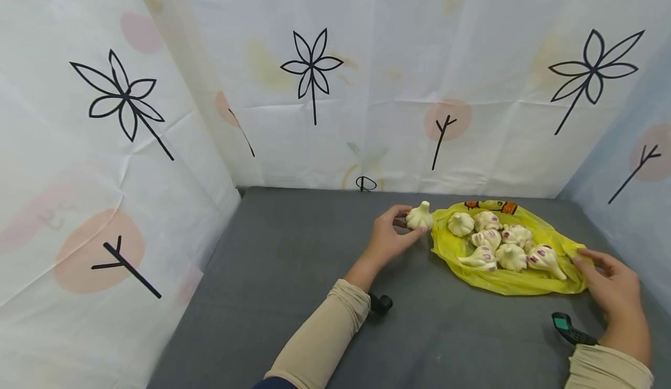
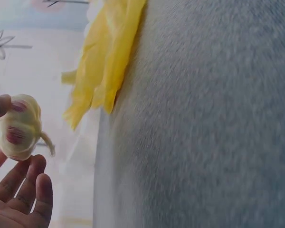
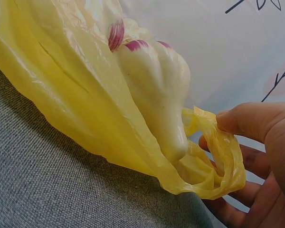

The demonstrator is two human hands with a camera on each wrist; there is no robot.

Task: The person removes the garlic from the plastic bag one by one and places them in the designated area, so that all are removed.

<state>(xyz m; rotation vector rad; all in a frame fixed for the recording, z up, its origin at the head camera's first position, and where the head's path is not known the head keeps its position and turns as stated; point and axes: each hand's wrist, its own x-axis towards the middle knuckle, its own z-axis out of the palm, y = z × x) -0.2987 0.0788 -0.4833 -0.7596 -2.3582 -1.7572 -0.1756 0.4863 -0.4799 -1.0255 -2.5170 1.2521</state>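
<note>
My left hand [image 1: 390, 234] pinches a garlic bulb [image 1: 419, 217] between thumb and fingers, just left of a yellow plastic bag [image 1: 456, 267]. The left wrist view shows purple patches on this held bulb [image 2: 21, 128], with its stem pointing away from the palm. The bag lies spread on the table with several garlic bulbs [image 1: 511, 257] in it, white with purple marks. At the bag's right end, my right hand [image 1: 615, 284] pinches the gathered plastic. In the right wrist view the thumb [image 3: 247, 118] presses on the crumpled yellow edge, beside one large bulb [image 3: 154, 90].
A grey cloth [image 1: 293, 261] covers the table. White patterned fabric [image 1: 367, 86] hangs behind and at both sides, meeting the table's back edge close behind the bag. Dark wrist devices [image 1: 571, 329] show by both wrists.
</note>
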